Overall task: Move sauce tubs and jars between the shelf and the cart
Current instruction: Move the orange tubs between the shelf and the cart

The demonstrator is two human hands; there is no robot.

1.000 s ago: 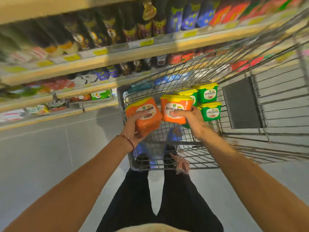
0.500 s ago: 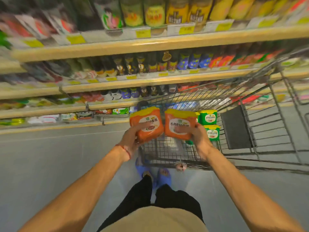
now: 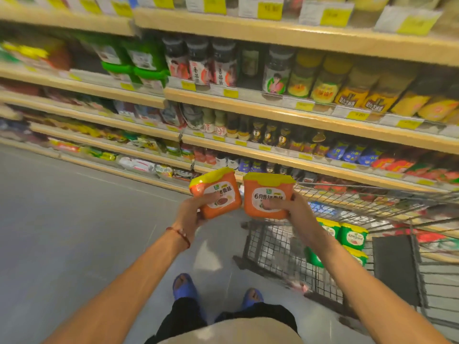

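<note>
I hold two orange sauce tubs with yellow lids side by side in front of me. My left hand [image 3: 191, 214] grips the left orange tub [image 3: 221, 188], tilted to the left. My right hand [image 3: 293, 212] grips the right orange tub [image 3: 263, 194], upright, its label facing me. Both tubs are above the near left corner of the wire cart [image 3: 278, 247]. Inside the cart lie three green tubs with yellow lids [image 3: 352, 235]. The shelf [image 3: 248, 150] of bottles and jars runs across the view behind the tubs.
Several wooden shelf levels carry dark sauce bottles [image 3: 263, 132], yellow jars [image 3: 325, 83] and packets. The grey tiled floor [image 3: 74, 219] lies open to the left. The cart's folded grey child seat [image 3: 395, 269] stands at the right. My feet in blue slippers [image 3: 183, 286] are below.
Both hands lifted the orange tubs up and out of the cart toward the shelf. My view tilted up and turned left, showing more shelf levels.
</note>
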